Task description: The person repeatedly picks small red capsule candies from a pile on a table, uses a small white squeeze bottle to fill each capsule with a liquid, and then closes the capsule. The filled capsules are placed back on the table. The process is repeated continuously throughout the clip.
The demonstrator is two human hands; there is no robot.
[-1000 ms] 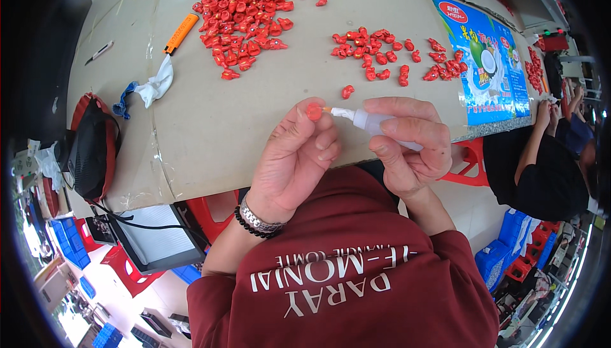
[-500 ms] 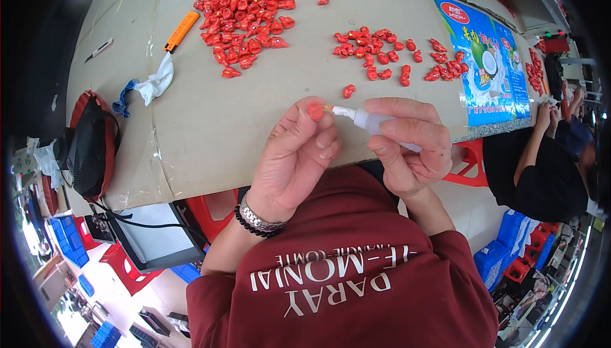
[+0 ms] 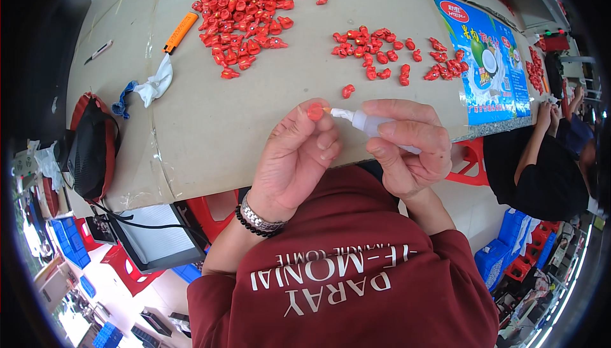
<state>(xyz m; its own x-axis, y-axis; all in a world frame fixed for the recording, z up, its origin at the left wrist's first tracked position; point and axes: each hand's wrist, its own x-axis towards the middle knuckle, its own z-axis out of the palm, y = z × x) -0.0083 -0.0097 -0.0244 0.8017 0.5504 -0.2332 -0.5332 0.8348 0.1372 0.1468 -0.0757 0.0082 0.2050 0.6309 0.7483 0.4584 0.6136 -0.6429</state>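
Between the thumb and fingertips of my left hand point(image 3: 298, 144) is a small red moulded piece point(image 3: 315, 112), its round side turned up. My right hand point(image 3: 414, 144) grips a translucent squeeze bottle point(image 3: 372, 123) with a white neck and a thin nozzle. The nozzle's tip points left and meets or nearly meets the red piece; contact is too small to tell. Ahead of my hands lies a big heap of similar red pieces point(image 3: 245, 11), with a looser group point(image 3: 375, 46) to its right. One single red piece point(image 3: 347, 91) lies closest to my hands.
The table point(image 3: 210, 138) carries an orange box cutter point(image 3: 181, 32), a white crumpled cloth point(image 3: 154, 82), a pen point(image 3: 99, 51) and a black-and-red pouch point(image 3: 92, 147) on the left. A blue printed sheet point(image 3: 487, 62) covers the right side. Beyond it sits another person point(image 3: 541, 170) in black.
Both hands hold nearly the same pose. The red piece and the bottle have shifted very slightly to the left.
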